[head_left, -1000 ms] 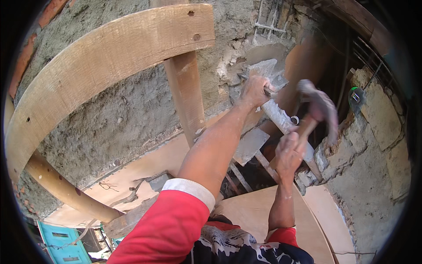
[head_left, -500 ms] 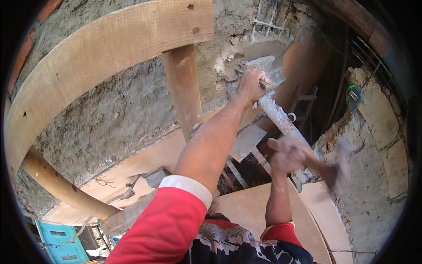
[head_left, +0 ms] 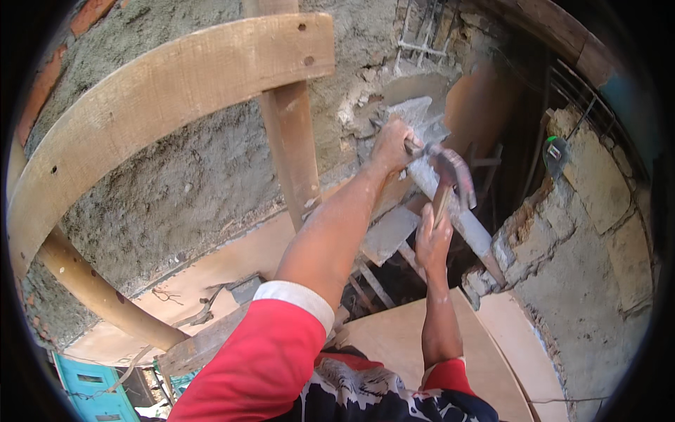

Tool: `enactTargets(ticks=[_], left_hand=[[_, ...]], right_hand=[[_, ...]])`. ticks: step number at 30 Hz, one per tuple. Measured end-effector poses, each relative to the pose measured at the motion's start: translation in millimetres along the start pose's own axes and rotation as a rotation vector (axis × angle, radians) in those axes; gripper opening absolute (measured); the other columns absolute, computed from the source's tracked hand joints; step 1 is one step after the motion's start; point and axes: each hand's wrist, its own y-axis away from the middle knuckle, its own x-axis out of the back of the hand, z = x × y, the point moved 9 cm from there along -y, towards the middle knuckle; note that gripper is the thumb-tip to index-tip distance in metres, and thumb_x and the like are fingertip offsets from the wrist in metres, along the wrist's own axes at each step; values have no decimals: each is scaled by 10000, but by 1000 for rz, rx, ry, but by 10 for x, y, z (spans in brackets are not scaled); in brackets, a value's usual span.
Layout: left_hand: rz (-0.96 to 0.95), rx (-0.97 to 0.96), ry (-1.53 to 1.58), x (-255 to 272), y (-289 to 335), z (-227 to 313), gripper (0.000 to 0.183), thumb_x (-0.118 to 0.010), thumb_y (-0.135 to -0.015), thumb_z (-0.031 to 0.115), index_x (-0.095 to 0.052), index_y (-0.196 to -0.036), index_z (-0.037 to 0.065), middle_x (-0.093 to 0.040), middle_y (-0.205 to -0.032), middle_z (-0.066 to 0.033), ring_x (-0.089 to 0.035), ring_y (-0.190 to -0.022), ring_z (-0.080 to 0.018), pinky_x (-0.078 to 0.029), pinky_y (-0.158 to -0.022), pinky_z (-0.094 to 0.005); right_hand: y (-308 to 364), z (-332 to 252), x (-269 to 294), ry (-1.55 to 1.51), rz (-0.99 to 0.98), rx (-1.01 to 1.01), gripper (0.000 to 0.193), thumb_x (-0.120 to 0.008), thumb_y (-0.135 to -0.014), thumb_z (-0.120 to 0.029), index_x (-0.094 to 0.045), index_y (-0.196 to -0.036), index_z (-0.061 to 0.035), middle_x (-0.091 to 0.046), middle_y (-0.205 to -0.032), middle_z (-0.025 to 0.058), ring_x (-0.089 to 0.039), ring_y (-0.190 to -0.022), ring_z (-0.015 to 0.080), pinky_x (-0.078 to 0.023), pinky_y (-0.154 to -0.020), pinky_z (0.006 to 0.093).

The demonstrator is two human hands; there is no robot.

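Note:
My left hand [head_left: 392, 143], arm stretched forward, is wrapped round a metal chisel [head_left: 413, 147]. The chisel's tip end pokes out left of my fist, near broken grey concrete [head_left: 410, 111] at the wall. In my right hand [head_left: 433, 241] is a claw hammer [head_left: 455, 172], gripped by its wooden handle. The hammer's striking face is at the chisel's butt end; whether they touch I cannot tell. Beneath both tools a pale, dusty pipe-like bar [head_left: 460, 221] slants down to the right.
A curved wooden board [head_left: 169, 69] on a wooden post [head_left: 292, 148] arcs across the left. Rough plaster wall [head_left: 204, 169] stands behind it. A plywood sheet [head_left: 394, 327] lies close to me, beside a dark opening with slats. A green-and-black tape measure [head_left: 555, 155] sits on the broken masonry [head_left: 583, 232] at right.
My right hand has swung the hammer from the lower right up and left to the chisel's end. My left hand keeps its grip on the chisel. The view has shifted slightly.

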Motion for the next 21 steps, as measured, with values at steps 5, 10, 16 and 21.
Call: enactTargets(ticks=[5, 10, 16, 21], left_hand=[[-65, -20, -95, -20, 59, -38, 71, -773, -679, 121, -715, -716, 105, -680, -757, -130, -649, -806, -323, -509, -732, -402], [-139, 42, -82, -72, 121, 65, 49, -745, -682, 98, -720, -721, 83, -679, -796, -152, -643, -839, -345, -514, -752, -416], [-144, -28, -560, 100, 240, 144, 340, -671, -859, 176, -676, -1170, 38, -684, -1015, -222, -648, -985, -398, -516, -900, -451], [-777, 112, -248, 838, 227, 1592, 313, -605, -962, 260, -670, -1152, 20, -700, -1104, -200, -669, -1088, -317, -542, -915, -456]], right_hand=[[-474, -256, -255, -76, 193, 133, 332, -644, -991, -290, -564, -1143, -5, -632, -840, 52, -562, -733, 138, -478, -694, 304], [-725, -127, -483, -329, 124, 42, 290, -653, -990, -263, -551, -1143, -38, -620, -815, 36, -478, -572, 55, -387, -495, 230], [-858, -392, -598, -408, 49, 85, 251, -659, -988, -248, -548, -1101, -52, -572, -761, -5, -466, -539, 42, -354, -439, 231], [-851, -120, -484, -434, 5, -94, 267, -652, -981, -263, -589, -1067, -18, -610, -827, 40, -547, -714, 114, -458, -651, 295]])
